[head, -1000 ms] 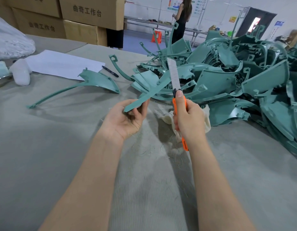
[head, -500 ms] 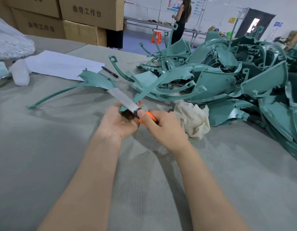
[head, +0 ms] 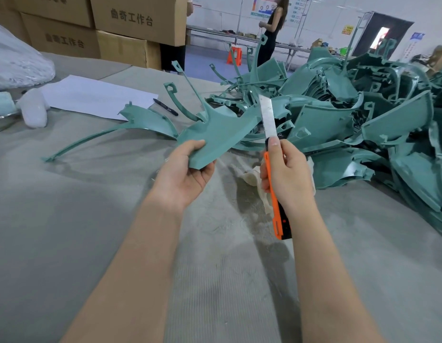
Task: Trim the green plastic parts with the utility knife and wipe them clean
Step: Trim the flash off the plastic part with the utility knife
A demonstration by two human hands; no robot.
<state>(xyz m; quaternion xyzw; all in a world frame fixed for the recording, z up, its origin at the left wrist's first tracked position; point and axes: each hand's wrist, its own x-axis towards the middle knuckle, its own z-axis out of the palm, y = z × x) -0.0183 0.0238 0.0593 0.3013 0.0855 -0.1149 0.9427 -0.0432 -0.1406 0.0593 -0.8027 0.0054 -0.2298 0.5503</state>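
Left hand: At centre frame, the left hand (head: 187,174) grasps the near corner of a green plastic part (head: 215,137), thumb on top and fingers beneath, holding it above the grey table (head: 91,219).
Right hand: Just right of centre, the right hand (head: 287,174) is clenched round the orange utility knife (head: 277,214), thumb up the spine. The long blade (head: 268,117) points up and stands apart from the part.
Where the work lies: The untrimmed pile (head: 363,115) fills the upper right. One separate part (head: 140,120) lies at left centre, and the cloth (head: 249,174) sits half hidden behind the knife hand.
Risk, blade: So much exposed blade would likely flex or snap if pushed sideways along an edge.
Risk, fingers: A stroke drawn toward the gripped corner could slip off the plastic into the thumb or the fingers beneath.
Risk, hold: Pinched at one corner only, the part may twist under the cut, and its far end looks close enough to the pile to snag.
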